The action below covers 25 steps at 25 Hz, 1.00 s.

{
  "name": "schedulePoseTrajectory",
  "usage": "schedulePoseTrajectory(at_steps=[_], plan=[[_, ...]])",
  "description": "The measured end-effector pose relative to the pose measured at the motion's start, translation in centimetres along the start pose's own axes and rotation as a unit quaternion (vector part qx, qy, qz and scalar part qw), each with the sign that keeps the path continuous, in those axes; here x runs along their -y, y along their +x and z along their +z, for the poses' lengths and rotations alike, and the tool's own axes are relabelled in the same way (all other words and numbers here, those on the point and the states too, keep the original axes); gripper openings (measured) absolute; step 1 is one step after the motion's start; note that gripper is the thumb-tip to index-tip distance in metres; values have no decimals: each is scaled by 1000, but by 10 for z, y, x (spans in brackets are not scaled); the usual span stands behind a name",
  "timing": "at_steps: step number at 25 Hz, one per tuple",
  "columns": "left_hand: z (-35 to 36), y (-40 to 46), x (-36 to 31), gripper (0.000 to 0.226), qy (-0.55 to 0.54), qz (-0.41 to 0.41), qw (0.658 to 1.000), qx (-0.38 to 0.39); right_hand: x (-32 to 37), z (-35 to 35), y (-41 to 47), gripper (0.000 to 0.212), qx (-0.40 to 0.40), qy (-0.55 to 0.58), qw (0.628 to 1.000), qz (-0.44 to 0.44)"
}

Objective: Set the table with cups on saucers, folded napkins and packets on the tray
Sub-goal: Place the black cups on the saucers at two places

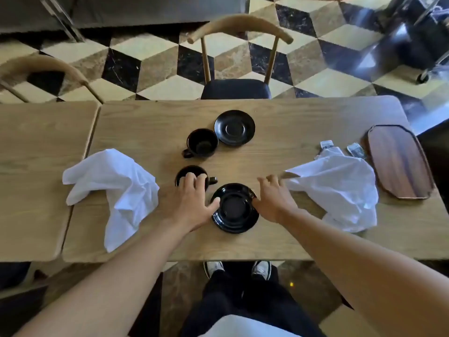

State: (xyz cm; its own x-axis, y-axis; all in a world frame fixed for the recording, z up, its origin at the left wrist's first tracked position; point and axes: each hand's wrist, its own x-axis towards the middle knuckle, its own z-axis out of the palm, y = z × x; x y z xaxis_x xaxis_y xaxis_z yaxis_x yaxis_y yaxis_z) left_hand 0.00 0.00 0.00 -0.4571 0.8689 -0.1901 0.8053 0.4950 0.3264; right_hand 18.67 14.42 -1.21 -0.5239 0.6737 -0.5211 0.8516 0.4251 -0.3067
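So the near cup (192, 177), a black one, sat a bit in from the middle of the table's near edge, handle pointing right, and the left hand (188, 203) was over it with the fingertips curled down onto the rim. Looked like a grip from above on the cup, though the palm hid a good part of it. Its thumb stretched right and touched the left rim of the near saucer (235, 208), which was just beside the cup, closer to the near edge. The right hand (273, 198) was at that saucer's right rim, thumb against the edge, the other fingers spread loosely and relaxed above the wood, not closed around anything.

Further back toward the far edge, the second cup (201, 143) stood empty with its handle to the near left, and the second saucer (234, 127) was just beside it on the right, bare.

Both napkins were still crumpled, not folded: one white napkin (114, 190) toward the left end of the table (291, 122), the other napkin (340, 188) right of the right hand. Two small packets (326, 144) (356, 150) peeked out behind that one, lying on the wood. The wooden tray (399, 161) sat by the table's right edge with nothing on it.

Two wooden chairs stood past the far edge, the one (239, 57) opposite, the other (43, 69) to the left, on the cube-pattern floor (150, 59).
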Motion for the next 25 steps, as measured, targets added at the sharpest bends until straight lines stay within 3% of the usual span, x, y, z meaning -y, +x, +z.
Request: schedulePoseTrajectory(at_steps=[2, 5, 8, 10, 12, 16, 25], plan=[[19, -4, 0, 50, -52, -10, 998, 23, -5, 15, 5, 66, 43, 57, 997, 33], [46, -16, 1, 29, -103, -101, 985, 99, -11, 40, 5, 62, 86, 166, 979, 82], [65, -13, 3, 49, -148, -185, 965, 111, -11, 54, 3, 61, 69, 239, 964, 96], [73, -6, 0, 61, -240, -244, 932, 115, -12, 59, 6, 62, 50, 268, 956, 112], [79, -2, -2, 58, -313, -286, 900, 105, -13, 62, 6, 64, 45, 285, 948, 132], [85, -1, -4, 38, -369, -300, 877, 73, -18, 66, 5, 61, 40, 331, 932, 145], [90, -23, -11, 34, -394, -283, 868, 104, -37, 72, -17, 52, 37, 362, 918, 159]])
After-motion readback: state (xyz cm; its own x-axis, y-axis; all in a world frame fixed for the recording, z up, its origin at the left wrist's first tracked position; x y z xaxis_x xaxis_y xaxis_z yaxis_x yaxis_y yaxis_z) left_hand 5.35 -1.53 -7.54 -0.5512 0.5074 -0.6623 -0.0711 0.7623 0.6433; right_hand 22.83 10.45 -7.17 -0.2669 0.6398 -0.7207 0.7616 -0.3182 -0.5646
